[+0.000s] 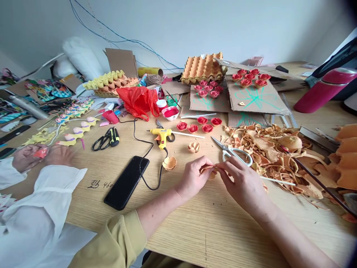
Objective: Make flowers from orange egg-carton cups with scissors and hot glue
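Both my hands meet above the table. Between their fingertips is a small piece of orange egg-carton pulp [213, 175], mostly covered by the fingers. My left hand [193, 178] is closed in a pinch on one side of it, and my right hand [245, 186] pinches it from the other. Scissors [237, 153] with white handles lie just beyond my right hand. Past my left hand sit an unpainted carton flower [193, 147] and a carton cup [169, 163]. Farther back, a yellow glue gun [162, 137] rests on the table near several red painted flowers [207, 128].
A heap of carton scraps [267, 149] spreads at right, with a pink bottle [323, 91] behind. A black phone [126, 182] lies left under the glue gun's cord. Red flowers stand on cardboard [256, 102]. At left, a co-worker's hands [41, 154] hold something reddish.
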Motion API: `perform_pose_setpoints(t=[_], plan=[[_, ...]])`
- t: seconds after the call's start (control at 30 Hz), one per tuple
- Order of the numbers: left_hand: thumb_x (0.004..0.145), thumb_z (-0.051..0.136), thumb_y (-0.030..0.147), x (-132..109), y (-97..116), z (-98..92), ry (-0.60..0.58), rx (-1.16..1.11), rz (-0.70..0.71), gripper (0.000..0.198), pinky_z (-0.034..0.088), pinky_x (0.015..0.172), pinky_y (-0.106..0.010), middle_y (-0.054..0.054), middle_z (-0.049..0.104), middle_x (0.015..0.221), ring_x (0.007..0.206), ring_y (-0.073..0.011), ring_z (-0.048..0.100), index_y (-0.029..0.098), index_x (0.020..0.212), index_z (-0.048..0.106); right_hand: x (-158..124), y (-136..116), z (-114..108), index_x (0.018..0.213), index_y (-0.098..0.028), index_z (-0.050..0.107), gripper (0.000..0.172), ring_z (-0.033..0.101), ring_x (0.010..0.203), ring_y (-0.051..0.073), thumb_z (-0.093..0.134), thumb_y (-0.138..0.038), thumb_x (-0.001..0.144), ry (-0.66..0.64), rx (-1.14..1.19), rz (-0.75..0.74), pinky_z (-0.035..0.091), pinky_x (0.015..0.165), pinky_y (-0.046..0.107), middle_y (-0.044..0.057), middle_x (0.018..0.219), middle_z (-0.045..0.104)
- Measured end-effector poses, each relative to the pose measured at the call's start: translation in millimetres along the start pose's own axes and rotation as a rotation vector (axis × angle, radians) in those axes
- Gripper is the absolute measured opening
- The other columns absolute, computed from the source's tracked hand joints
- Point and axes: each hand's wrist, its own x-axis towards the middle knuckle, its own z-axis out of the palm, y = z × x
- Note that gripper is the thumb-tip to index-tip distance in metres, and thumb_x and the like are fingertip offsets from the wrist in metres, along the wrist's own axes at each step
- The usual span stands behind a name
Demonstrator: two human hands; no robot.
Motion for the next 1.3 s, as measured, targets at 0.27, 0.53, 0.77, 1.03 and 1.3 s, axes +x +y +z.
perform_pose_setpoints(t=[0.27,0.53,0.77,1.03,1.3], plan=[[0.092,0.063,0.017,-1.7,3.0,-0.9,0.024,0.067,0.033,0.002,0.049,0.067,-0.02,-0.002,0.074,0.081,0.072,-0.0119,0.067,0.017,0.093,0.065,-0.3,1.6,-0.1,0.098,-0.021,0.074,0.019,0.062,0.063,0.014,0.055,-0.023,0.099,-0.025,0.207,0.108,0.047,0.06,0.027,0.003,0.082,0.062],[0.093,0.062,0.018,-0.8,1.6,-1.6,0.001,0.104,0.031,0.007,0.05,0.068,-0.021,-0.002,0.074,0.08,0.07,-0.0116,0.066,0.017,0.087,0.066,-0.3,2.4,-0.2,0.098,-0.02,0.075,0.024,0.059,0.067,0.017,0.051,-0.022,0.1,0.006,0.045,0.003,0.042,0.058,0.027,0.004,0.08,0.061],[0.092,0.066,0.022,-0.5,-0.1,0.5,0.027,0.001,-0.01,0.005,0.053,0.07,-0.023,-0.004,0.075,0.083,0.075,-0.0142,0.069,0.017,0.092,0.065,0.6,2.5,-0.5,0.103,-0.021,0.075,0.024,0.059,0.07,0.017,0.051,-0.021,0.101,0.031,0.082,-0.013,0.046,0.062,0.028,0.005,0.082,0.061],[0.092,0.064,0.021,-1.2,-1.0,-1.0,0.017,-0.006,0.023,0.007,0.052,0.069,-0.022,-0.004,0.074,0.081,0.074,-0.0136,0.068,0.016,0.089,0.066,0.1,2.2,-1.6,0.1,-0.022,0.075,0.021,0.06,0.069,0.017,0.055,-0.018,0.099,0.009,0.194,0.039,0.047,0.062,0.028,0.004,0.082,0.061],[0.093,0.063,0.022,-0.8,3.5,0.8,0.05,-0.003,0.044,0.006,0.051,0.068,-0.022,-0.003,0.073,0.08,0.072,-0.0129,0.067,0.017,0.089,0.064,1.9,1.1,-1.9,0.104,-0.021,0.074,0.023,0.059,0.072,0.019,0.052,-0.019,0.1,0.053,0.118,-0.032,0.048,0.065,0.031,0.006,0.083,0.062]])
